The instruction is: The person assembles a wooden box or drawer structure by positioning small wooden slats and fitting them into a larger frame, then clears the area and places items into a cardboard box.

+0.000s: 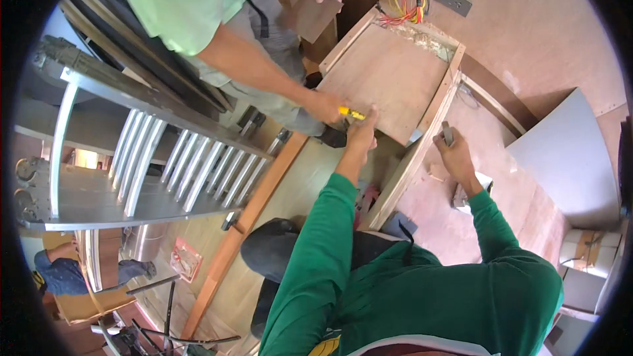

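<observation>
My left hand is closed at the near left corner of a plywood panel, its thumb raised. Against its fingers lies the end of a slim yellow tool, whose other end is in a co-worker's hand. Whether my fingers grip that tool or something else is hidden. My right hand is closed round a small flat grey-brown piece, which sticks up from the fingers over the pinkish board. A wooden frame rail runs between my hands.
The co-worker stands at upper left, holding a thin brown sheet in the other hand. A metal ladder lies at left beside an orange-brown beam. Coiled red and yellow wires hang near a socket plate. A grey curved panel leans at right.
</observation>
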`<state>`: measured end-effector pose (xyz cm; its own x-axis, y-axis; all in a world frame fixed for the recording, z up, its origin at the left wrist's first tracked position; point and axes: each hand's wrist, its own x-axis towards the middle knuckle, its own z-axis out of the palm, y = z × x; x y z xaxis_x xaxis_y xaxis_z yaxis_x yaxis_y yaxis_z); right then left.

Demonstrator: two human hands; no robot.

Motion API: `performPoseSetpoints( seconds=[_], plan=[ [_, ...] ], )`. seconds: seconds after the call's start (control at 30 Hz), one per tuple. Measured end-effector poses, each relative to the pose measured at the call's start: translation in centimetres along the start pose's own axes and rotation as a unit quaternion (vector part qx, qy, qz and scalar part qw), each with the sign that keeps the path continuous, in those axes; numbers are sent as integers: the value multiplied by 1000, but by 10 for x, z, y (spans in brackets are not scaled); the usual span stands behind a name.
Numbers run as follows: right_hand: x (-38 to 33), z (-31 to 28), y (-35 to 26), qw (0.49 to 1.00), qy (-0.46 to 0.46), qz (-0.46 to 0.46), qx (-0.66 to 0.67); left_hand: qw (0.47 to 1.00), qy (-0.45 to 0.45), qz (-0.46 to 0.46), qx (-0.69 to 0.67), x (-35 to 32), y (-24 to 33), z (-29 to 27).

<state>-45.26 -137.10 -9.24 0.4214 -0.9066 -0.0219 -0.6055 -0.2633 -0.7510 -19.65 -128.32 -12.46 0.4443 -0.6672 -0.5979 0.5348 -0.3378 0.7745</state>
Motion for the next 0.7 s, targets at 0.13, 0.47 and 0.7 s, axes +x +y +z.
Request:
performPoseSetpoints(
  seconds=[0.13, 0.47, 0.7],
  plan=[
    [3, -3, 16, 997, 10, 43, 55, 999, 27, 15, -29, 20, -3, 15],
    [15, 14, 23, 986, 39, 68, 149, 998, 22, 18, -58, -59, -50, -64],
    [6, 18, -2, 975, -9, 114, 188, 993, -34, 37, -111, -69, -55, -77]
  ],
)
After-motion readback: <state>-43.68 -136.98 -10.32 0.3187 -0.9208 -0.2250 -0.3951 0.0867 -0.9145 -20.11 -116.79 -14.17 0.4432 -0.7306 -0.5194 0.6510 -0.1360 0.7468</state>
